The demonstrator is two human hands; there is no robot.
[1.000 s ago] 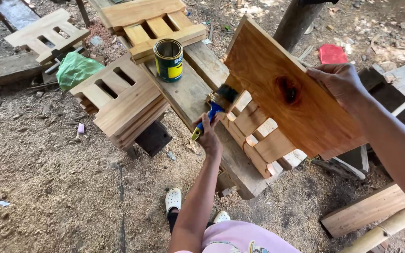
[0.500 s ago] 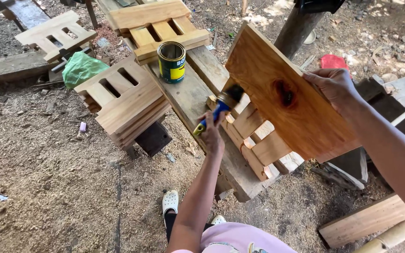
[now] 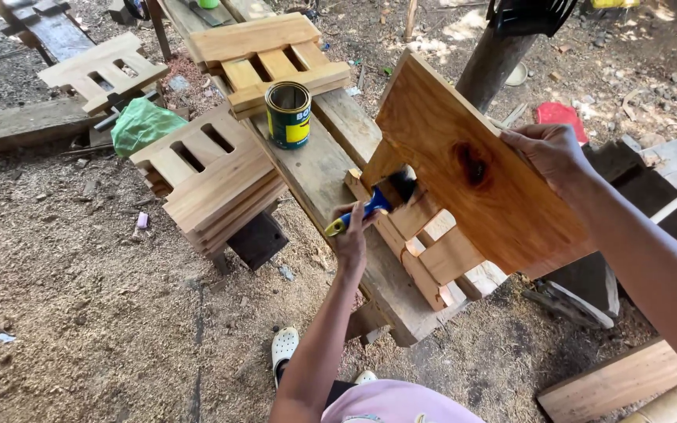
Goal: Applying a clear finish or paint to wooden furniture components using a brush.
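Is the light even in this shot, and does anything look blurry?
Head view: mostly open shade, sunlit patches on the ground at top; the varnished board shows a wet sheen near its knot; brush, can and both hands look sharp, no visible blur.

Glossy wet wooden board (image 3: 464, 164); shiny metal can (image 3: 288, 115).

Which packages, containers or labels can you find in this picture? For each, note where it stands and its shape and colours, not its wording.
Tin can: upright and open on the long plank, round, dark green with a yellow label band.
Plastic bag: crumpled on the ground left of the can, green, no label visible.
No signs or screens in view.
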